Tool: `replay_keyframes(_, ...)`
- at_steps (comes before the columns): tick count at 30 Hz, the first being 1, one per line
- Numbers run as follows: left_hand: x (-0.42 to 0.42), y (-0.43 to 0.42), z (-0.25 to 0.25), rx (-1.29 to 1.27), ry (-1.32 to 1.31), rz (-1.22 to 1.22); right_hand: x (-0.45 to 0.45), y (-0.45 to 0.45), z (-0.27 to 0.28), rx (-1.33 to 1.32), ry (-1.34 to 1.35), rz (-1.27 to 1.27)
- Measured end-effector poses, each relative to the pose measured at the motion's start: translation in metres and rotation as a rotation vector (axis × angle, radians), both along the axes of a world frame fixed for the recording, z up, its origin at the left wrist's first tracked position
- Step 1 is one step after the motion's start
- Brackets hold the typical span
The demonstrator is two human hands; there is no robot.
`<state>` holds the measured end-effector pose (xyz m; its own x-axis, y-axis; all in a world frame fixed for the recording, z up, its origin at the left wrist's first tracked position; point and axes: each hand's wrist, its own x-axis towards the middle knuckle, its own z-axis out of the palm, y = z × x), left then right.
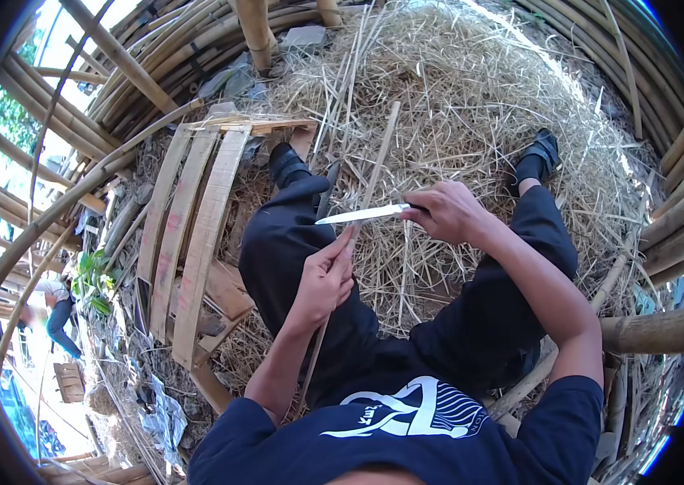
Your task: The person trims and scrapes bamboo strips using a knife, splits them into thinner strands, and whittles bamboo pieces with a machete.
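Observation:
A long thin bamboo strip runs from beside my body up past my knees, and my left hand is closed around it near its middle. My right hand grips the dark handle of a knife. The knife's bright blade points left and lies across the strip, just above my left fingertips. Pale shavings and straw cover the ground under both hands.
A slatted wooden crate stands left of my left leg. Bamboo poles surround the spot, and a thick pole juts in at right. Another person is at far left, beyond the poles. Green leaves grow nearby.

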<state>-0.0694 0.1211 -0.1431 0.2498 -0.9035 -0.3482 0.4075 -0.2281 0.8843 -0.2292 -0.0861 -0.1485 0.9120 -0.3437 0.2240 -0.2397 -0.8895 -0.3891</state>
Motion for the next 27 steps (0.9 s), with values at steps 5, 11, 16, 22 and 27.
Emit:
replay_keyframes(5,0.006,-0.001,-0.002,0.045,0.055,0.042,0.014,-0.013,-0.009,-0.048,0.072,-0.050)
replay_keyframes(11,0.010,0.023,0.024,0.046,0.129,0.059,0.000,-0.068,-0.007,0.042,0.159,-0.468)
replay_keyframes(16,0.017,0.080,0.041,0.087,0.111,-0.034,-0.037,-0.111,0.032,0.021,-0.301,-0.914)
replay_keyframes(22,0.016,0.064,0.038,0.059,-0.036,0.004,-0.014,-0.012,0.023,0.211,-0.156,-0.330)
replay_keyframes(27,0.009,0.057,0.039,0.071,-0.077,-0.065,-0.001,0.017,0.022,0.121,-0.081,-0.046)
